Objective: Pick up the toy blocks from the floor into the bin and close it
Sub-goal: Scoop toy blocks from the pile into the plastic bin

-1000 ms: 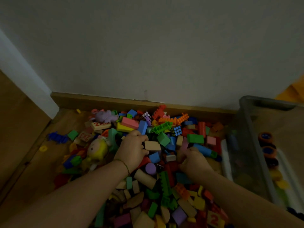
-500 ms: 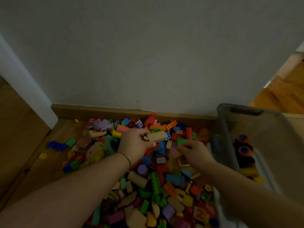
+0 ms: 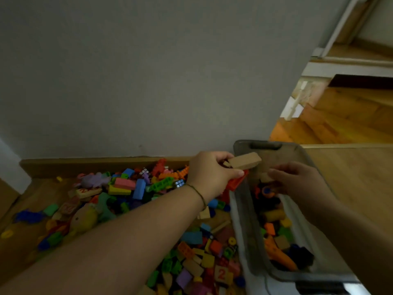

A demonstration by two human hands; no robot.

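Tan wooden block [image 3: 244, 161] is pinched in the left hand [image 3: 209, 173], with a red block [image 3: 236, 182] clamped under the same fingers. The wooden block is already past the far-left rim of the bin [image 3: 241, 211]; the red one sits right at the rim. Right hand [image 3: 297, 179] is over the opening, fingers curled on a small tan piece [image 3: 266, 178]. It's blurry, but reads as a grip.

Step in hand, my read: drop-off of one handful. Next move: shift the left hand further right so the red block clears the rim, then release both hands. Risk: red block clips the rim and lands outside.

Bin is grey, translucent and open, with a shallow mixed layer inside. The pile of toy blocks [image 3: 138, 188] on the floor [image 3: 42, 192] left of the bin is large, so it's early in the task. Can't identify a lid.
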